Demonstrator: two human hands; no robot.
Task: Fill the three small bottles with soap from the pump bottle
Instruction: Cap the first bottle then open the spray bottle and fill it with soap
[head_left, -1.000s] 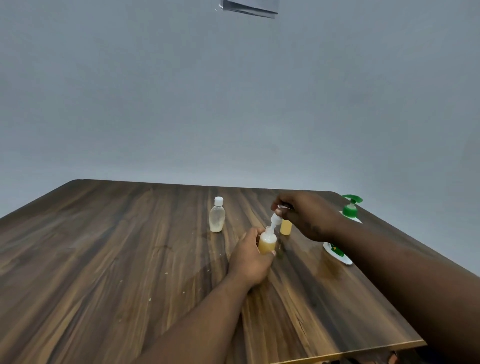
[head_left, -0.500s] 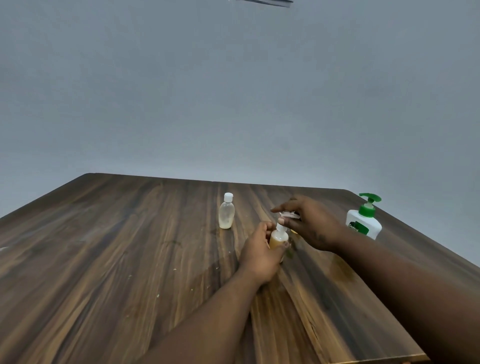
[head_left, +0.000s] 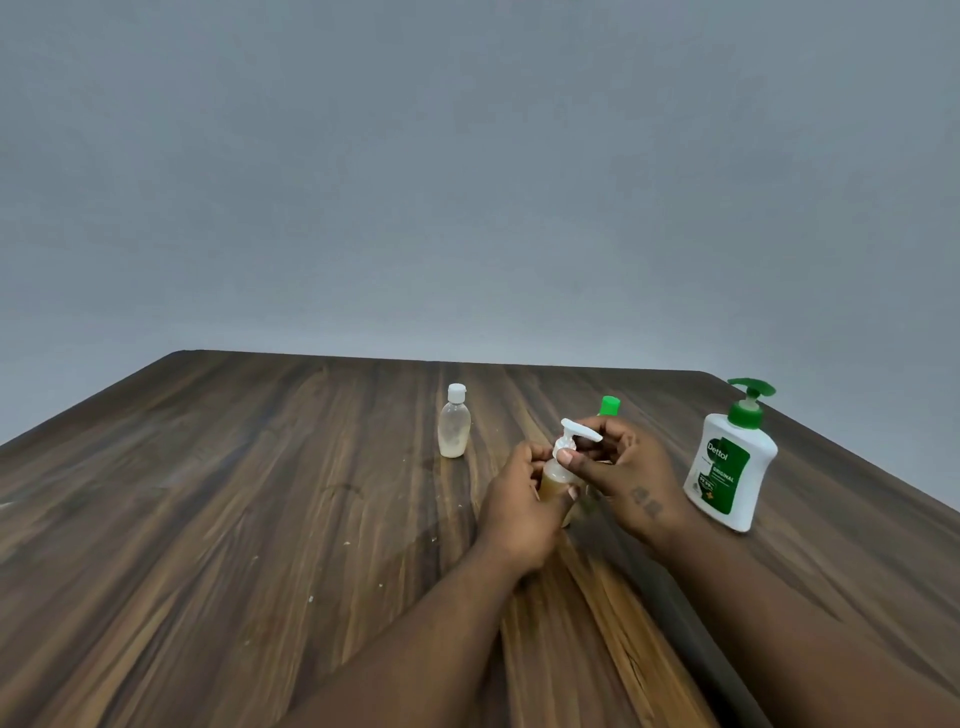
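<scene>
Centre of frame, just right of middle. My left hand (head_left: 519, 506) grips the small clear plastic bottle of amber soap (head_left: 551, 480), fingers curled round its body, base low near the dark wood-grain surface (head_left: 260, 493).

Change: a second ago the little white pump top (head_left: 574, 435) hung above the open neck. Now it sits on the neck. My right hand (head_left: 631, 475) pinches its collar between thumb and fingers, nozzle pointing right.

Reading: this bottle looks filled and is at the closing step. The top probably wants turning until snug; I cannot tell whether the thread has caught.

View has also swung. The big white pump bottle with green pump head and green label (head_left: 730, 467) now stands whole at right of frame, untouched. Behind my right hand only the green cap of a second small bottle (head_left: 609, 405) shows. To the left, apart, stands the pale clear small bottle with white cap (head_left: 454, 426). It looks nearly empty, so likely the one left to fill.
</scene>
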